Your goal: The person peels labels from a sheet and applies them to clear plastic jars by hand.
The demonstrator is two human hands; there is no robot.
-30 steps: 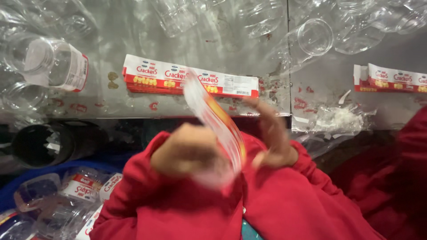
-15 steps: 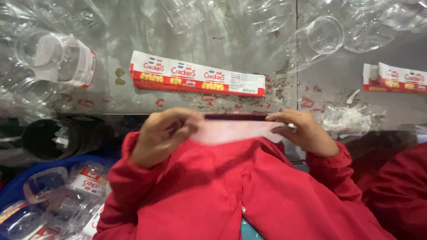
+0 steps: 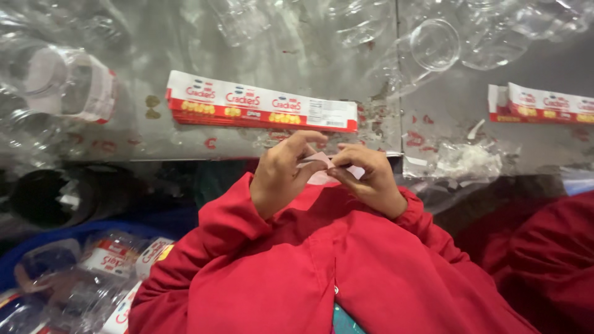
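the person wears a bright red long-sleeved garment [image 3: 346, 272], its smooth cloth creased in soft folds. both sleeves end in loose cuffs just behind the bare left hand [image 3: 281, 179] and right hand [image 3: 368, 182]. a seam runs down its front.

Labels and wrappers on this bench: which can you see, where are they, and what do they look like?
Flat wrapper stack: bench centre, long strip, red and white.
Second wrapper stack: bench far right, same colours.
Pale folded strip: pinched between left hand and right hand.
Labelled clear tubs: blue bin, lower left.
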